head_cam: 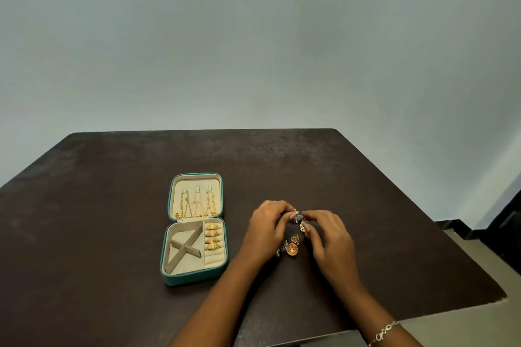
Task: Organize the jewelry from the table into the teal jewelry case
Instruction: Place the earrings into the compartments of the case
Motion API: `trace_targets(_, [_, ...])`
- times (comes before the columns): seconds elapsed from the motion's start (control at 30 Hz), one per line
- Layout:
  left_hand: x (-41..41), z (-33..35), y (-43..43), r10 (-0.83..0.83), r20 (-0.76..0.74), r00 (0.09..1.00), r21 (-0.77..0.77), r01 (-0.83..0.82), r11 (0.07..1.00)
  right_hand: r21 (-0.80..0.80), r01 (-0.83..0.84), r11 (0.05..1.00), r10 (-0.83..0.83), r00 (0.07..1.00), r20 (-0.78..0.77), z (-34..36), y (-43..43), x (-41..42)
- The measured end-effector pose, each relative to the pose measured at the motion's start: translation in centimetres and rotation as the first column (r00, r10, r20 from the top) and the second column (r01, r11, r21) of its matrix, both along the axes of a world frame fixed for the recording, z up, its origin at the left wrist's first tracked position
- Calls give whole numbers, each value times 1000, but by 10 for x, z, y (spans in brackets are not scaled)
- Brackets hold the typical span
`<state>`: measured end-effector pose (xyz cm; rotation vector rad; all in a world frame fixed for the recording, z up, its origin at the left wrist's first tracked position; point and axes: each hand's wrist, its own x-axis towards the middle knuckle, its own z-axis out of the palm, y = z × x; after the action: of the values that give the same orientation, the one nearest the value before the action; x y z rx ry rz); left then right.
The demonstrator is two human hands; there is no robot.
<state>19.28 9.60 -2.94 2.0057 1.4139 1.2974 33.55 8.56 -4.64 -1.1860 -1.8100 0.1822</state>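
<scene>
The teal jewelry case (169, 277) lies open on the dark table. Its lid holds gold chains (197, 203) on hooks. Its base holds several gold rings (212, 236) in the ring rolls and a loose grey divider (184, 248). Right of the case, my left hand (267, 228) and my right hand (329, 239) meet over a small pile. Both pinch a dark and gold earring (299, 220) between their fingertips, just above the table. Under them lie gold dome earrings (292, 248), partly hidden by my left hand.
The dark brown table (112, 205) ends near the wall at the back and at an edge on the right. A silver bracelet (384, 332) is on my right wrist. Floor and a dark object show at far right.
</scene>
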Motion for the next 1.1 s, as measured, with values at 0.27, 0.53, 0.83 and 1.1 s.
trace_targets(0.27, [-28,4,-41,44,-79,996,93,-36,995,129,-252,959,259,965,-43,21,-11,-22])
trace_targets(0.53, [-62,12,-74,212,65,975,176,-220,959,57,-370,927,374,917,-141,34,-25,-52])
trace_targets(0.83, [-115,-27,-93,537,-41,842,188,-521,832,-54,-353,934,357,924,136,29,-24,-86])
trace_targets(1.1, [-116,-38,-89,377,-196,905,92,-365,926,31,-311,950,287,907,309,16,-29,-114])
